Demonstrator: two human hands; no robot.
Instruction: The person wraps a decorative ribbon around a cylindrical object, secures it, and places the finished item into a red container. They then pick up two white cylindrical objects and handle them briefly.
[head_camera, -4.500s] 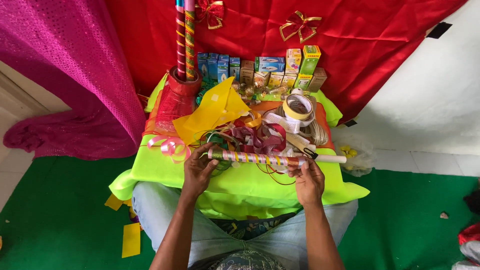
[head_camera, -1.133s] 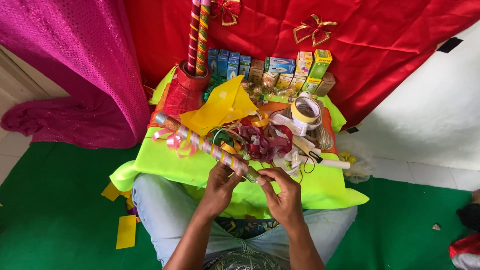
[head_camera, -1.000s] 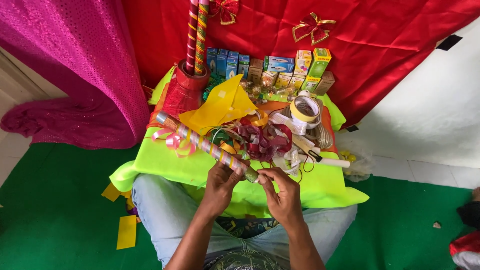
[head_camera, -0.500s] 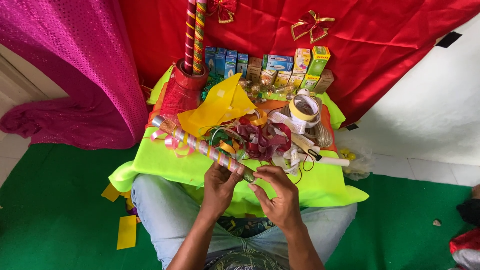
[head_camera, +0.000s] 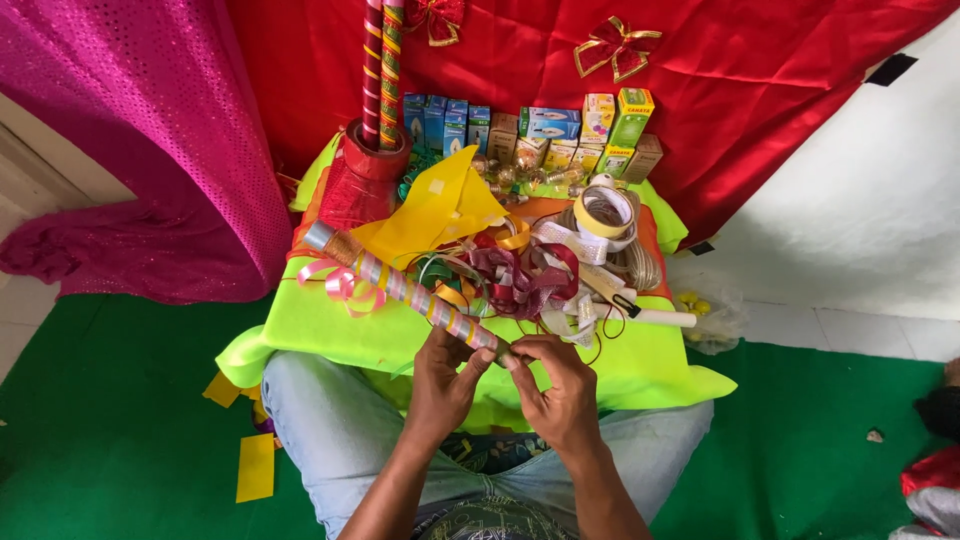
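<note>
On green carpet (head_camera: 120, 440), a lime-draped table (head_camera: 330, 330) fronts red cloth (head_camera: 740, 90).

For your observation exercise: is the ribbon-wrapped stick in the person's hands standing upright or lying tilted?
Tilted. The ribbon-wrapped stick slants across the green cloth, its near end between left hand and right hand.

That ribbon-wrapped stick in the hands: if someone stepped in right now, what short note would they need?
Left hand: fingers grip the near end of the ribbon-wrapped stick from below.
Right hand: fingertips pinch the same end.
Stick lies slanted over the green cloth, far end by the red holder.
Done: spiral ribbon covers most of its visible length.
Left: the near end, hidden by fingers; finish there cannot be judged.
Tape roll and ribbon scraps lie behind.
</note>
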